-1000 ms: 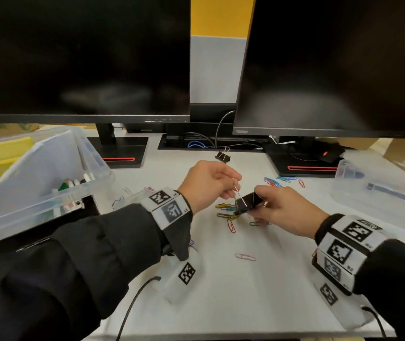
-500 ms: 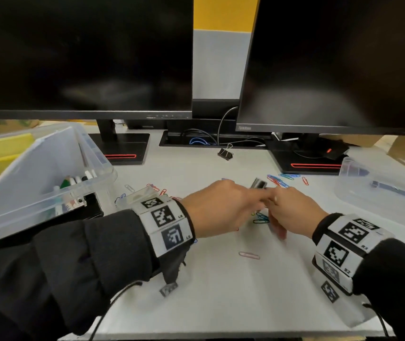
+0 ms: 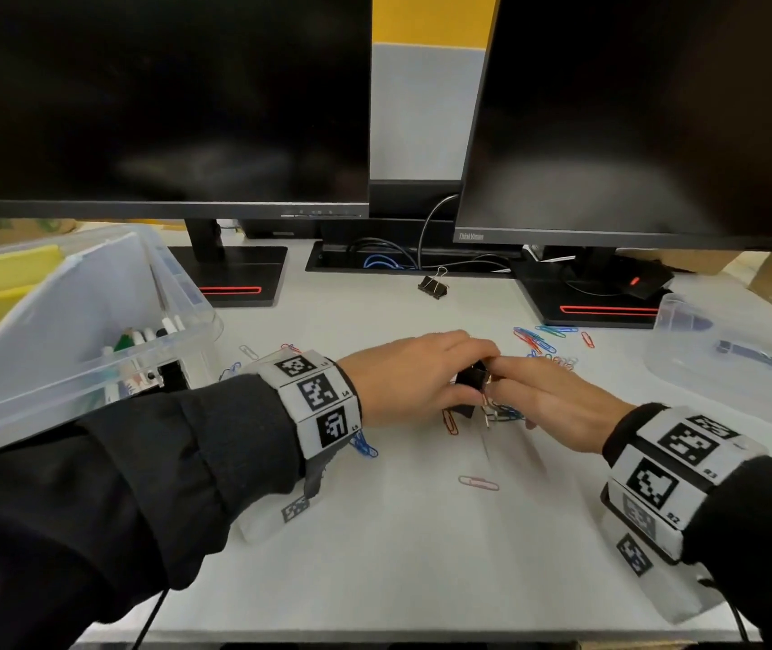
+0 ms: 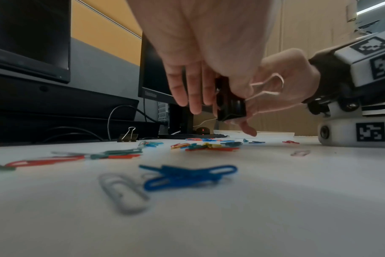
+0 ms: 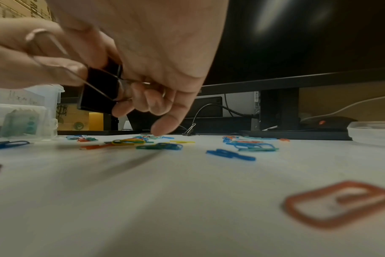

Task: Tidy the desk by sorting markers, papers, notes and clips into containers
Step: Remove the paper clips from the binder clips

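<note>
A black binder clip [image 3: 471,378] hangs just above the white desk [image 3: 398,555] at its middle, held between both hands. My left hand [image 3: 459,363] pinches its body and one wire handle [image 4: 266,87]. My right hand [image 3: 511,377] curls round the clip's other side [image 5: 99,90], little finger pointing down at the desk. Coloured paper clips [image 3: 539,337] lie scattered below and behind the hands, with a pink one [image 3: 478,483] nearer me. A second binder clip [image 3: 433,286] sits at the back.
A clear bin [image 3: 93,321] holding markers [image 3: 149,335] and yellow notes stands at the left. A clear shallow container [image 3: 726,358] lies at the right. Two monitors on stands [image 3: 234,279] and cables line the back. A small clear box [image 5: 22,121] sits behind my left wrist.
Both hands have come together and dropped lower with the binder clip, from a raised, spread hold to a close hold just above the paper clips.
</note>
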Demonstrator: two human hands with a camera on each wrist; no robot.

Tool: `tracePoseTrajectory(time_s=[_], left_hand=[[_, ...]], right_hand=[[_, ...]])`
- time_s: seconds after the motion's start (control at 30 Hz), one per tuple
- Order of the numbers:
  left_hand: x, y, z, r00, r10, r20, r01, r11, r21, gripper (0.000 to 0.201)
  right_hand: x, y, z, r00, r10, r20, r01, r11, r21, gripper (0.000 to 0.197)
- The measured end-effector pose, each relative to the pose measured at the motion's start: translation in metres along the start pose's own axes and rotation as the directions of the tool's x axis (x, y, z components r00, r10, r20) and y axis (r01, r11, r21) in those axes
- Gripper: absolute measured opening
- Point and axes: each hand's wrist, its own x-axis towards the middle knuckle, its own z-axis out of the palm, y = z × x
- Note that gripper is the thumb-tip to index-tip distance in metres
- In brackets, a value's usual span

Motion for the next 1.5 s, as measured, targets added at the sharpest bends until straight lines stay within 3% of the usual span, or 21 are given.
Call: tracePoseTrajectory(time_s=[0.13, 0.23, 0.43, 0.53, 0.6, 0.7, 0.77, 0.93, 1.07, 1.2, 1.4, 1.5], left_hand=[[-0.002, 0.0, -0.001, 0.999, -0.04, -0.02, 0.038, 0.996, -0.075, 0.04], [-0.004, 0.0, 0.0, 0.997, -0.048, -0.058, 0.045, 0.998, -0.049, 0.04], [0.0, -0.007, -0.002, 0.967, -0.217, -0.133, 0.199, 0.97, -0.139, 0.039], [0.008, -0.013, -0.002, 0.959, -0.26, -0.11, 0.254, 0.965, -0.061, 0.04], [0.012, -0.019, -0.003, 0.936, -0.317, -0.152, 0.323, 0.946, 0.015, 0.045], [0.022, -0.026, -0.006, 0.877, -0.429, -0.217, 0.448, 0.893, 0.046, 0.053], [0.031, -0.032, -0.004, 0.874, -0.443, -0.199, 0.467, 0.879, 0.094, 0.056], [0.064, -0.049, 0.005, 0.893, -0.431, -0.127, 0.447, 0.883, 0.143, 0.059], [0.088, -0.061, 0.008, 0.883, -0.432, -0.182, 0.457, 0.881, 0.121, 0.059], [0.105, -0.077, 0.003, 0.883, -0.437, -0.17, 0.453, 0.889, 0.066, 0.068], [0.117, -0.093, 0.003, 0.904, -0.426, -0.022, 0.426, 0.899, 0.101, 0.086], [0.119, -0.094, 0.002, 0.906, -0.422, 0.036, 0.413, 0.9, 0.143, 0.081]], right_hand=[[0.001, 0.002, 0.002, 0.998, -0.052, 0.021, 0.053, 0.997, -0.053, 0.035], [0.006, 0.003, 0.006, 0.997, -0.046, -0.061, 0.037, 0.99, -0.139, 0.014], [0.02, 0.0, 0.009, 0.986, -0.047, -0.161, 0.008, 0.972, -0.237, 0.025], [0.023, -0.001, 0.01, 0.972, -0.06, -0.227, 0.011, 0.977, -0.211, 0.025], [0.022, -0.002, 0.008, 0.941, -0.068, -0.33, 0.016, 0.987, -0.157, 0.027], [0.022, -0.002, 0.005, 0.845, -0.103, -0.524, 0.025, 0.988, -0.154, 0.03], [0.022, -0.002, 0.004, 0.8, -0.097, -0.592, 0.032, 0.992, -0.12, 0.033], [0.02, -0.004, 0.004, 0.796, -0.059, -0.603, 0.067, 0.998, -0.009, 0.031], [0.022, -0.007, 0.004, 0.798, 0.004, -0.603, 0.054, 0.995, 0.078, 0.042], [0.026, -0.007, 0.004, 0.771, 0.012, -0.636, 0.0, 1.0, 0.019, 0.042], [0.03, -0.001, 0.006, 0.828, 0.089, -0.554, -0.053, 0.995, 0.081, 0.036], [0.03, -0.002, 0.007, 0.854, 0.096, -0.511, -0.052, 0.994, 0.099, 0.035]])
